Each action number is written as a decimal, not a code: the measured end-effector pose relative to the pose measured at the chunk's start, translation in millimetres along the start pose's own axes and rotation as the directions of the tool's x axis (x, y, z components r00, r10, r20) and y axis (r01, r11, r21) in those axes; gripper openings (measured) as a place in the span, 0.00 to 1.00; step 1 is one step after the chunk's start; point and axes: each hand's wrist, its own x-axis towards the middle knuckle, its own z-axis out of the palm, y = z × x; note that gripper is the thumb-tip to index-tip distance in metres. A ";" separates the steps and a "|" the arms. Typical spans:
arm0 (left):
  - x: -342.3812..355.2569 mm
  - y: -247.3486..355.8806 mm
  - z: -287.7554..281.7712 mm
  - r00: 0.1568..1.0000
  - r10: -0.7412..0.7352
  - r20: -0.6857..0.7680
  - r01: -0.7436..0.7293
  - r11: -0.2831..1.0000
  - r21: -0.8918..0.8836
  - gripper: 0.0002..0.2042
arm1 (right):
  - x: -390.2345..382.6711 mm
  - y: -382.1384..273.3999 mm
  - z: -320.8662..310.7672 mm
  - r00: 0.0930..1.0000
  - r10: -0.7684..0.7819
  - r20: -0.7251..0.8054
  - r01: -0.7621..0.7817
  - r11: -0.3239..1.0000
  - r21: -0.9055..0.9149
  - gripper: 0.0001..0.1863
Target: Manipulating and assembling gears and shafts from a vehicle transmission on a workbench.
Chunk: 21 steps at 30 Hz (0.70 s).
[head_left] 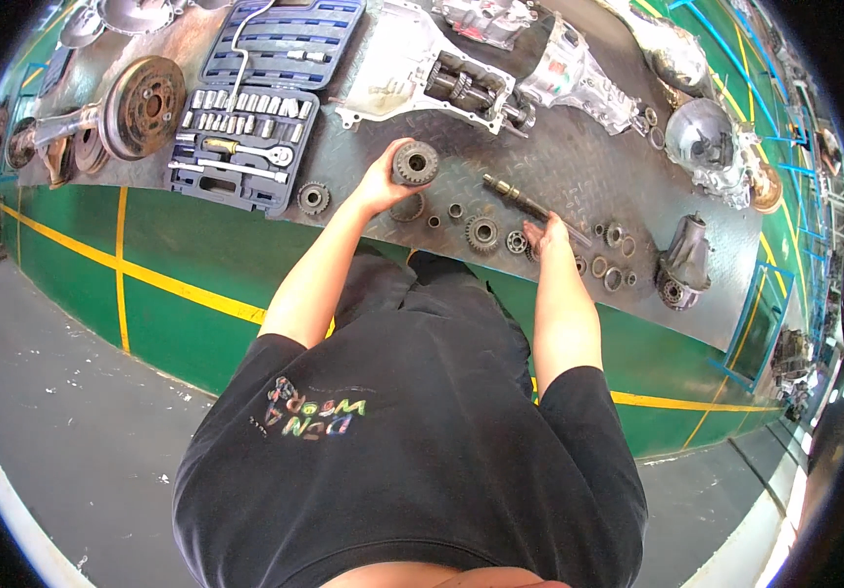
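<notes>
My left hand (383, 184) is closed around a thick toothed gear (415, 164), lifted above the near edge of the metal table. The gear's round bore faces up. My right hand (547, 236) grips a long stepped steel shaft (518, 195) toward its right end, with the shaft slanting up to the left. Between my hands lie another gear (482, 233), a bearing (517, 241) and several small rings. A flat gear (314, 198) rests left of my left forearm. Some of my right fingers are hidden by the hand itself.
Beyond my hands sits an open gearbox housing (397, 73). A blue socket set case (245, 147) lies open to the left, near a rusty brake drum (147, 108). More rings (613, 278), a small housing (686, 260) and a bell-shaped casing (706, 142) are at right.
</notes>
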 end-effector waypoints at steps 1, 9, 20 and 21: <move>-1.3 0.8 0.0 1.000 -0.022 0.010 0.022 1.000 0.011 0.41 | 9.2 -0.8 4.1 0.997 0.024 -0.078 -0.017 0.996 0.093 0.33; -13.8 8.4 3.1 0.998 -0.051 0.020 0.051 0.999 0.006 0.38 | 72.4 -14.4 -9.4 0.982 0.020 -0.187 -0.001 0.995 0.100 0.20; -13.5 17.0 6.0 0.991 -0.132 0.010 0.131 0.991 0.015 0.36 | -14.4 -55.7 1.3 0.980 -0.198 -0.009 0.159 0.755 0.636 0.16; -15.5 16.6 1.5 0.990 -0.139 0.000 0.139 0.990 0.028 0.37 | -47.3 -64.0 16.1 0.965 -0.256 0.059 0.163 0.758 0.632 0.13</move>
